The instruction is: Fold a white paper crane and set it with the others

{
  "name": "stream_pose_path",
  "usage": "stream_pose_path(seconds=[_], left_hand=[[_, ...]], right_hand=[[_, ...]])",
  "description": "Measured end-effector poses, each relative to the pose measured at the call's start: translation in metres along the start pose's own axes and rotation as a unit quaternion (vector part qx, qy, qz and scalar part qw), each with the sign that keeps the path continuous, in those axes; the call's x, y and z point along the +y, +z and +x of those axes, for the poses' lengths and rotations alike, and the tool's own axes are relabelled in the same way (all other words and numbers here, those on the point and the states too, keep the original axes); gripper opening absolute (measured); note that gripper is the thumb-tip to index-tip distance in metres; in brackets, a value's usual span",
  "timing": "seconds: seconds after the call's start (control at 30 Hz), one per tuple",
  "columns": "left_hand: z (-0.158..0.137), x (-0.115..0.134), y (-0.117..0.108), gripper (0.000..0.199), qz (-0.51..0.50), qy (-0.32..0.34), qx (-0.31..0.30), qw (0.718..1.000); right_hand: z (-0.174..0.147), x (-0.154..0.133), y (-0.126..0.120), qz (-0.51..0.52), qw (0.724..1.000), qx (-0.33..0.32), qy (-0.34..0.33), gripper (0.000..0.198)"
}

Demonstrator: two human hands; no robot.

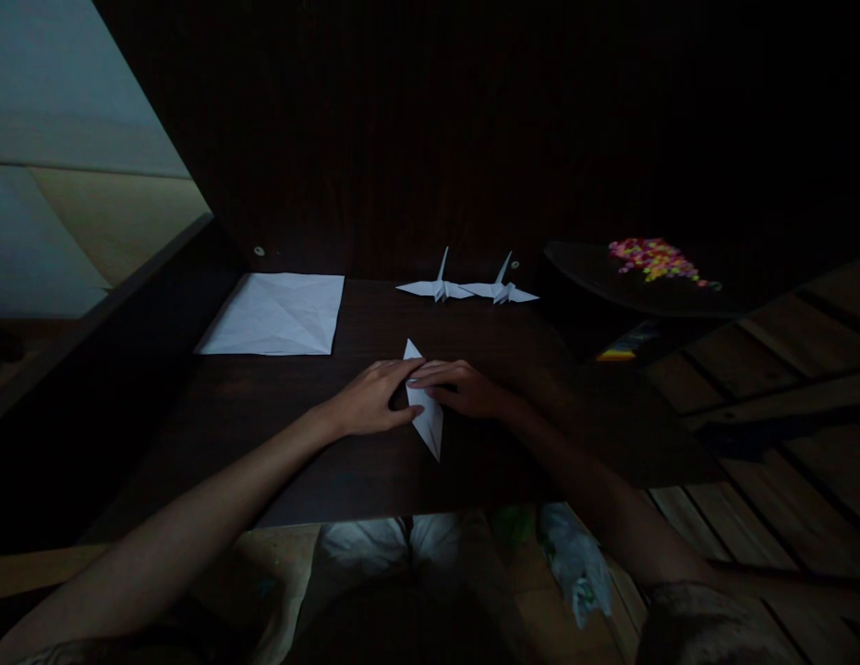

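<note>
A slim white diamond of folded paper (430, 429) lies on the dark desk in front of me, its points towards and away from me. My left hand (374, 397) holds it from the left, with the thumb on its lower half and the fingers across its upper part. From the right, my right hand (464, 388) has its fingers bent together on the same paper, close to the left fingertips. Both hands cover the paper's middle, so the fold there is hidden. Beyond them stand two white paper cranes (440, 288), side by side with wings touching.
A creased white paper sheet (277, 314) lies at the back left. On the right, a dark rounded shelf (575, 263) bears a pile of small colourful pieces (655, 260). The desk has a raised left side panel (111, 369). A plastic bag (575, 563) is below the front edge.
</note>
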State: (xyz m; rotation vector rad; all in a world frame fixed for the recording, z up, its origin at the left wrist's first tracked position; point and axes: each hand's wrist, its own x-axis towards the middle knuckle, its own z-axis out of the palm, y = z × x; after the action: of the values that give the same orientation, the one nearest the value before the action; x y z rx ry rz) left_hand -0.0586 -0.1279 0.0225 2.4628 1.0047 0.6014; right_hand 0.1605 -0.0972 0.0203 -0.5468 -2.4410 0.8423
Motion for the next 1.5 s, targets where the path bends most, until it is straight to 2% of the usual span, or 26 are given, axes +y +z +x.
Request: stream_pose_path(seconds=[0.17,0.33,0.43,0.73,1.0,1.3,1.5], left_hand=[[-0.002,0.001,-0.004,0.066,-0.007,0.000,-0.001,1.000],[-0.002,0.001,-0.009,0.036,-0.025,0.016,0.002,1.000],[-0.002,0.000,-0.012,0.028,-0.016,0.030,-0.010,0.999],[-0.004,0.000,-0.015,0.028,0.014,0.066,0.003,0.998],[-0.005,0.001,-0.010,0.021,0.026,0.053,0.008,0.998],[-0.006,0.005,-0.001,0.024,0.055,0.038,0.031,0.997],[-0.006,0.003,-0.009,0.026,0.041,0.041,0.028,0.998]], right_hand=[[-0.002,0.004,-0.002,-0.012,1.000,-0.021,0.006,0.032],[-0.003,0.007,-0.001,-0.033,0.999,-0.021,0.013,0.033],[-0.002,0.006,-0.003,-0.035,0.999,-0.022,0.013,0.033],[-0.002,0.006,-0.002,-0.040,0.999,-0.021,0.011,0.027],[-0.002,0.004,-0.001,-0.046,0.999,-0.025,0.010,0.028],[-0.003,0.005,0.002,-0.079,0.996,-0.023,0.025,0.029],[-0.002,-0.001,0.002,-0.127,0.992,-0.004,0.012,0.026]])
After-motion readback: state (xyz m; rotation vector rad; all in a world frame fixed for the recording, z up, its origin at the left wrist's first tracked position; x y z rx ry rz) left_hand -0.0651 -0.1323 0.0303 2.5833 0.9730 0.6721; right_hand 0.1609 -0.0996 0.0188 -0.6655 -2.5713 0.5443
